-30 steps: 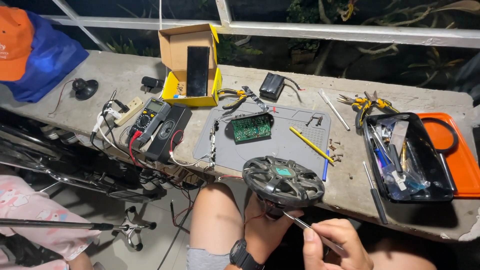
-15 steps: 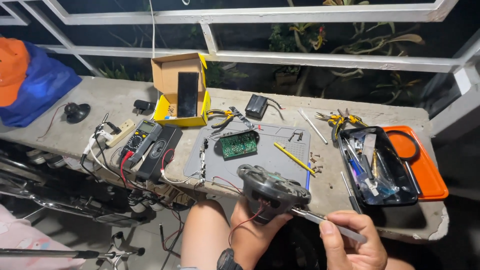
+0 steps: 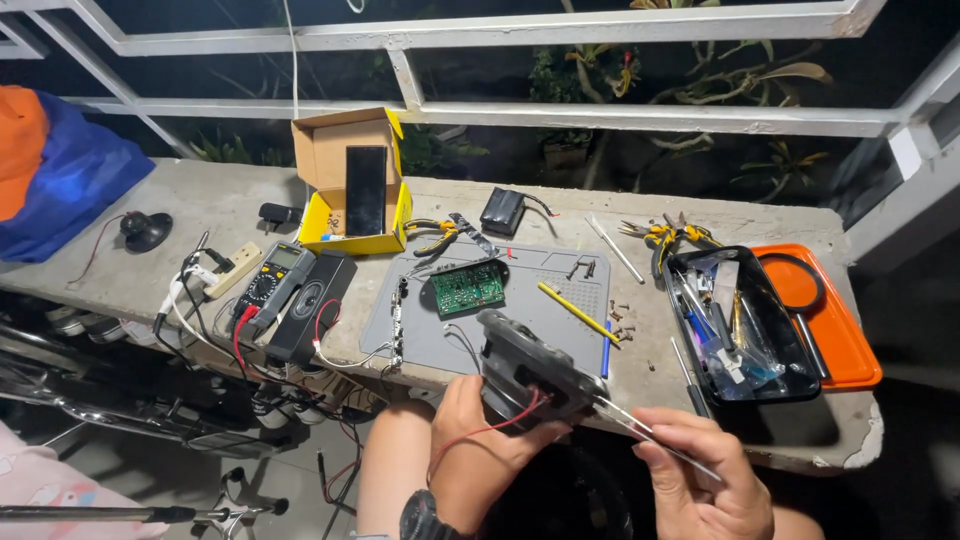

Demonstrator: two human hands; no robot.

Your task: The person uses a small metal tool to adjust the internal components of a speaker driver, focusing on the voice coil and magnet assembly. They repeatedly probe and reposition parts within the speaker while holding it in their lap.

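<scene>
My left hand (image 3: 478,448) grips a round black speaker (image 3: 530,372) from below and tilts it on edge in front of the concrete ledge. Red and black wires (image 3: 490,430) run from the speaker across my left palm. My right hand (image 3: 700,480) pinches thin metal tweezers (image 3: 640,432) whose tip touches the speaker's right rim. A dark watch sits on my left wrist. Just beyond the speaker lies a grey work mat (image 3: 560,300) with a green circuit board (image 3: 467,288) and a yellow pencil (image 3: 578,312) on it.
On the ledge stand a yellow cardboard box (image 3: 350,190) holding a dark phone, a multimeter (image 3: 272,280), a black tray of tools (image 3: 740,330), an orange tray (image 3: 835,320), pliers (image 3: 672,236) and loose screws. A blue and orange bag (image 3: 60,180) lies far left. White railing runs behind.
The speaker has turned from face-up to tilted on edge. My right hand brought the tweezers up to its rim. The camera view shifted left and closer.
</scene>
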